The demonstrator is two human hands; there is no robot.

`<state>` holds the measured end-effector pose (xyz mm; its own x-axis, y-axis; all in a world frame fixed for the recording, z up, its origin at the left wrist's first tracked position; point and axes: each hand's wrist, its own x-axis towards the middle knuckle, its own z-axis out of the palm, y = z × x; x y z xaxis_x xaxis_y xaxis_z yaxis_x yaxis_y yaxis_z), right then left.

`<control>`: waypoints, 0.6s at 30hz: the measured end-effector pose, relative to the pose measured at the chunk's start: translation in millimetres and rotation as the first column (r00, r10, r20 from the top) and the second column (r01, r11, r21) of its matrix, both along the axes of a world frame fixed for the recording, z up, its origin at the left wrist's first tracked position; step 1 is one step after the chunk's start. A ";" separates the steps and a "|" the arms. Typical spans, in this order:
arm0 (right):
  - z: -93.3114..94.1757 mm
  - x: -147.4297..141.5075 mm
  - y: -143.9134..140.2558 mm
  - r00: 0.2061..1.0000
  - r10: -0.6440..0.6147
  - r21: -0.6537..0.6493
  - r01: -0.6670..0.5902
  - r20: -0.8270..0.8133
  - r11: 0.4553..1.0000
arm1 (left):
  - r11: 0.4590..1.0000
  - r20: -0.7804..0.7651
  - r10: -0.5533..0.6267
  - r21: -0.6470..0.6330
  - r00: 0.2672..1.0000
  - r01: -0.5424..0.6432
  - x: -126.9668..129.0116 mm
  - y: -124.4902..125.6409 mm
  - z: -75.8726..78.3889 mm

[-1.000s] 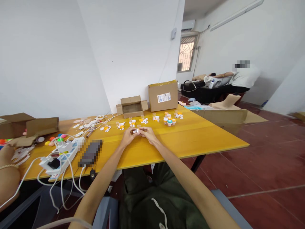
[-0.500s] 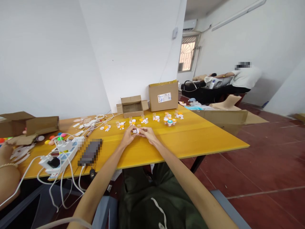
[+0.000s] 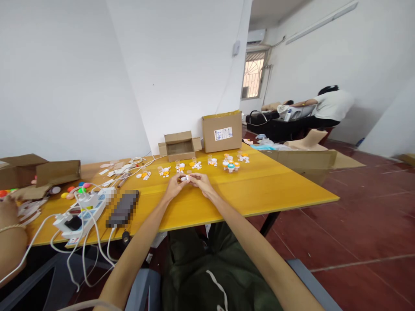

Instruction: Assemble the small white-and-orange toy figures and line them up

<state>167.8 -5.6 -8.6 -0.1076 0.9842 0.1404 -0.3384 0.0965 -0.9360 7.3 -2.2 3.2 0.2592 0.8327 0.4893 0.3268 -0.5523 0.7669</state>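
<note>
My left hand (image 3: 175,186) and my right hand (image 3: 201,182) meet over the yellow table (image 3: 259,190), fingertips pinched together on a small white piece (image 3: 185,177). Both forearms reach forward from my lap. Just beyond my hands lies a row of small white-and-orange parts (image 3: 196,164), with a cluster of little capped pots (image 3: 231,164) at its right end.
An open small carton (image 3: 179,146) and a closed larger carton (image 3: 222,130) stand at the table's back. A white power strip (image 3: 81,211) with cables and a dark flat device (image 3: 123,208) lie left. Another person's arm (image 3: 11,242) rests at far left. A person sits at the far right.
My hands stay together on the small piece with only slight finger motion. The view shifted a little.
</note>
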 end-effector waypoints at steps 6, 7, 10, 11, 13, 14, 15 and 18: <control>-0.7 1.5 0.7 1.000 0.026 -0.008 -0.026 -0.004 1.000 | 0.998 0.005 0.004 0.062 1.000 -0.004 0.9 -3.9 3.4; -0.7 1.8 0.9 0.999 0.032 -0.010 -0.032 -0.004 0.999 | 0.997 0.001 0.003 0.077 1.000 -0.003 0.9 -4.7 3.9; -0.2 2.0 0.6 0.999 0.048 -0.018 -0.048 -0.008 0.999 | 0.993 -0.014 -0.001 0.119 1.000 0.003 0.8 -6.2 5.0; 0.0 1.8 0.3 0.999 0.050 -0.022 -0.050 -0.012 0.999 | 0.992 -0.019 -0.004 0.127 1.000 0.006 0.8 -6.2 4.9; 0.5 1.3 -0.3 0.999 0.043 -0.025 -0.043 -0.022 0.999 | 0.992 -0.020 -0.007 0.127 1.000 0.009 0.8 -5.1 3.7; 0.6 1.0 -0.5 0.999 0.037 -0.023 -0.038 -0.024 0.999 | 0.993 -0.017 -0.006 0.120 1.000 0.008 0.9 -4.2 2.7; 0.5 0.7 -0.5 0.999 0.030 -0.019 -0.031 -0.023 0.999 | 0.994 -0.010 -0.003 0.109 1.000 0.004 0.9 -3.1 1.5; -0.8 0.1 0.2 1.000 0.008 -0.003 -0.008 -0.005 1.000 | 0.998 0.011 0.015 0.065 1.000 -0.016 0.6 0.3 -2.1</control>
